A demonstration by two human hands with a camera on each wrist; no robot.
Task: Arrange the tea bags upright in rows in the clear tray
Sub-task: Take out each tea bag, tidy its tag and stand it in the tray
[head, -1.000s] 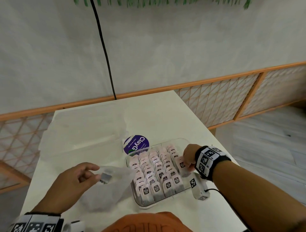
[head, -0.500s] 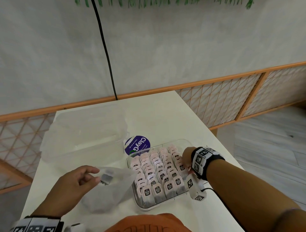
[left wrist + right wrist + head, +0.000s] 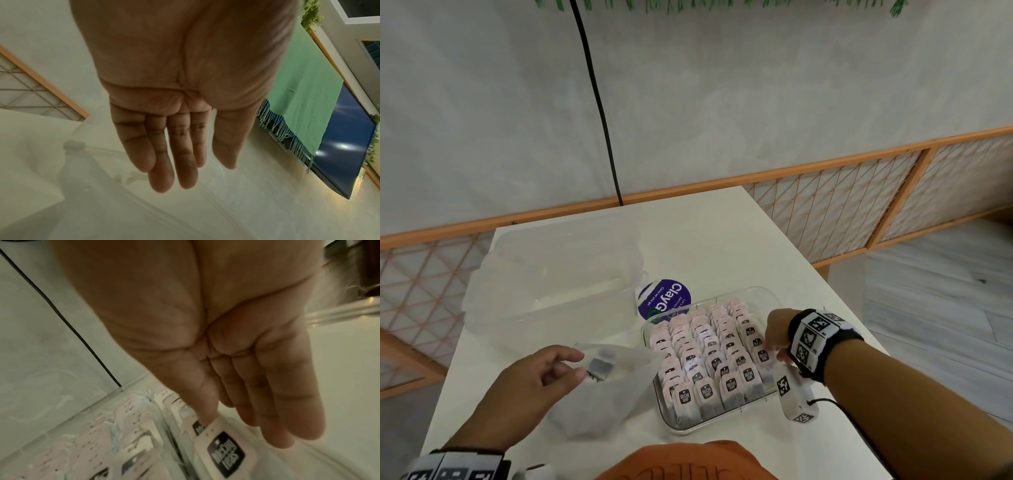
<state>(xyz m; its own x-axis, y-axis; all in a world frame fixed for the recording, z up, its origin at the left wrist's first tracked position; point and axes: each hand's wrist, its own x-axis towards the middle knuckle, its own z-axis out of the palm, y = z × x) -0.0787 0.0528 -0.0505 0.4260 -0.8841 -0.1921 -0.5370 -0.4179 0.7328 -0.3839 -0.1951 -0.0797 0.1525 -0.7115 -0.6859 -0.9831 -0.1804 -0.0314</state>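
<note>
Tea bags (image 3: 717, 363) upright, tags up, rows along clear tray (image 3: 768, 295) length

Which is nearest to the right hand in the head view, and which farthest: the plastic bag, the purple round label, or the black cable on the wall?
From the right hand:
1. Purple round label, just beyond the tray's far-left corner.
2. Plastic bag, left of the tray by the left hand; close to the label's distance, so those two are hard to rank.
3. Black cable, on the wall.
</note>
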